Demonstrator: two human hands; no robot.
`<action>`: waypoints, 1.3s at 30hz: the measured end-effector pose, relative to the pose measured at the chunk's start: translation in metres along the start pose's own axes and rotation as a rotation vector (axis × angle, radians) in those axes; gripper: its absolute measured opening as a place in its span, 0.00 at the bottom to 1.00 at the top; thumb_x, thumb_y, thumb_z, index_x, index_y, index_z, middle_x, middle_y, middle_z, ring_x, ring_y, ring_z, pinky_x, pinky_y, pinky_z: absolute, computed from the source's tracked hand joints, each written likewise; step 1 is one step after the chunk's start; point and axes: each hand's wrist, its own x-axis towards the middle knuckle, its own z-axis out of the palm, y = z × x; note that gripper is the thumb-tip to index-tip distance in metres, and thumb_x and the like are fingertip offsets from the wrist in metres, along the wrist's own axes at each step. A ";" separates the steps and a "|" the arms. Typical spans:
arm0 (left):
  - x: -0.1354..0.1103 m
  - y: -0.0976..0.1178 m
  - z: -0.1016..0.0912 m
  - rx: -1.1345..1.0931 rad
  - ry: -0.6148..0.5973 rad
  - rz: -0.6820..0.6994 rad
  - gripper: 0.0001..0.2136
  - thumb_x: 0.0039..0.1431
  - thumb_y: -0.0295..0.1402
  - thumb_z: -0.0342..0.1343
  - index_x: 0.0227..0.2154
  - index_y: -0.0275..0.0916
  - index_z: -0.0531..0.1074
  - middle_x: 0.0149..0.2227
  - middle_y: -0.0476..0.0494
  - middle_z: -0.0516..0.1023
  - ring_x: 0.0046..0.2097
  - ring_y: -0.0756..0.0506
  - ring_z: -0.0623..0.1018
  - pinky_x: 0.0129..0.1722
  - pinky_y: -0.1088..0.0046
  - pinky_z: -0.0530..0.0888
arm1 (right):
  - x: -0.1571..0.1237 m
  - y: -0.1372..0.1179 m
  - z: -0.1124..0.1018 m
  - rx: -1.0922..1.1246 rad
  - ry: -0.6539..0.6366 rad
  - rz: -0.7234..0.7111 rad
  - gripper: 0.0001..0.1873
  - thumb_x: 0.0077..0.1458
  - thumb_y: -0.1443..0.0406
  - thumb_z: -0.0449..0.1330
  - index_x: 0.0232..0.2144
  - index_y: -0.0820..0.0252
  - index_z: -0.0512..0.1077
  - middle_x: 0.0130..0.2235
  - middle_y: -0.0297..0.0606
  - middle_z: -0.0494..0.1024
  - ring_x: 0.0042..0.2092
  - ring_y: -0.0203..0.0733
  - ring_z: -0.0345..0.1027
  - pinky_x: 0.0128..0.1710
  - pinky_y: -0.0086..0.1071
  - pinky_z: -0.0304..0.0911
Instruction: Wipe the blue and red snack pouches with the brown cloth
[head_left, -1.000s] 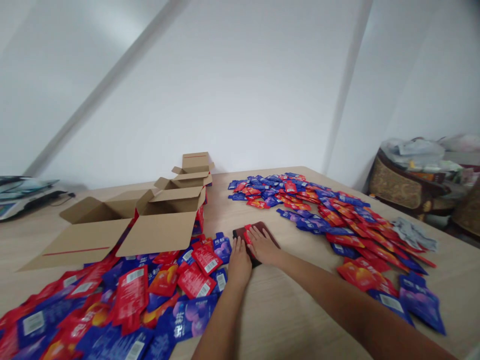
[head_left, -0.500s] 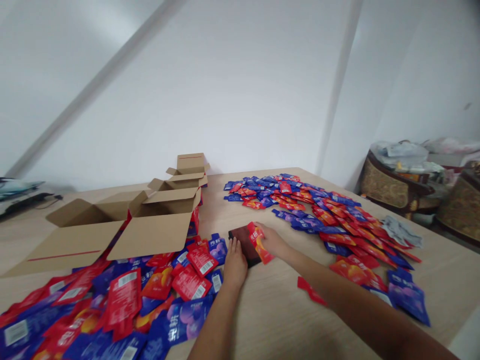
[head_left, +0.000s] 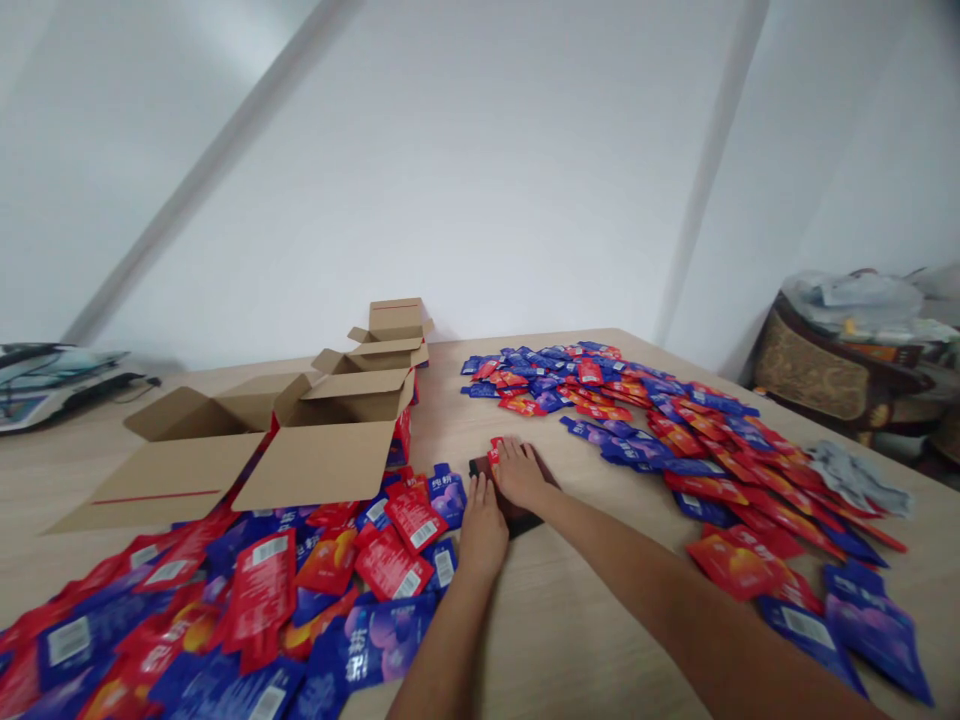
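Observation:
A dark brown flat rectangular piece (head_left: 517,517), its exact kind unclear, lies on the table in front of me. My left hand (head_left: 484,525) rests along its left edge, fingers stretched forward and flat. On top of it, my right hand (head_left: 519,472) lies with extended fingers over a red pouch (head_left: 493,453), most of which the hand covers. Close to my left hand is a heap of red and blue pouches, among them a blue pouch (head_left: 448,495) and a red pouch (head_left: 414,517).
Open cardboard boxes (head_left: 322,465) stand in a row at the left. Another spread of pouches (head_left: 675,430) covers the table's right side, with a grey cloth (head_left: 859,478) beside it. A patterned armchair (head_left: 817,365) stands beyond the right edge; a scale-like device (head_left: 56,385) sits far left.
My right hand has moved left and down with the red pouch, from holding it above the brown piece to lying flat over it. The view has turned slightly left.

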 end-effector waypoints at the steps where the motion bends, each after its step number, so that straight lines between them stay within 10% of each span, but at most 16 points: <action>1: 0.000 0.000 0.000 -0.003 -0.003 0.001 0.27 0.50 0.18 0.40 0.56 0.22 0.58 0.61 0.28 0.55 0.64 0.41 0.49 0.62 0.59 0.54 | 0.003 0.000 -0.003 -0.006 -0.012 0.009 0.28 0.61 0.63 0.39 0.60 0.72 0.52 0.63 0.53 0.51 0.64 0.49 0.38 0.60 0.48 0.34; 13: -0.001 0.001 -0.003 0.046 0.024 0.035 0.24 0.53 0.19 0.39 0.54 0.21 0.60 0.60 0.27 0.58 0.63 0.41 0.53 0.61 0.62 0.56 | -0.069 0.001 -0.007 0.040 -0.087 -0.078 0.30 0.61 0.59 0.34 0.62 0.67 0.49 0.64 0.46 0.48 0.65 0.45 0.36 0.61 0.46 0.33; 20: 0.000 -0.003 0.001 0.040 0.034 0.053 0.26 0.51 0.19 0.39 0.55 0.23 0.60 0.60 0.29 0.58 0.63 0.40 0.52 0.61 0.58 0.56 | -0.048 0.010 -0.006 0.021 -0.054 0.035 0.30 0.62 0.56 0.37 0.62 0.63 0.49 0.64 0.48 0.45 0.65 0.49 0.34 0.59 0.47 0.35; 32: -0.004 0.000 -0.004 -0.006 0.011 0.026 0.25 0.52 0.20 0.40 0.56 0.25 0.59 0.61 0.30 0.57 0.64 0.40 0.51 0.61 0.59 0.54 | -0.046 0.056 -0.049 -0.126 -0.030 0.243 0.25 0.59 0.58 0.47 0.57 0.57 0.58 0.50 0.49 0.67 0.51 0.50 0.60 0.46 0.38 0.57; 39: -0.003 0.001 -0.003 0.024 0.043 0.032 0.26 0.51 0.18 0.39 0.55 0.25 0.61 0.60 0.30 0.58 0.63 0.41 0.52 0.61 0.60 0.56 | -0.030 0.026 -0.072 0.076 0.149 0.030 0.25 0.63 0.62 0.37 0.60 0.60 0.54 0.52 0.44 0.67 0.52 0.42 0.60 0.50 0.31 0.53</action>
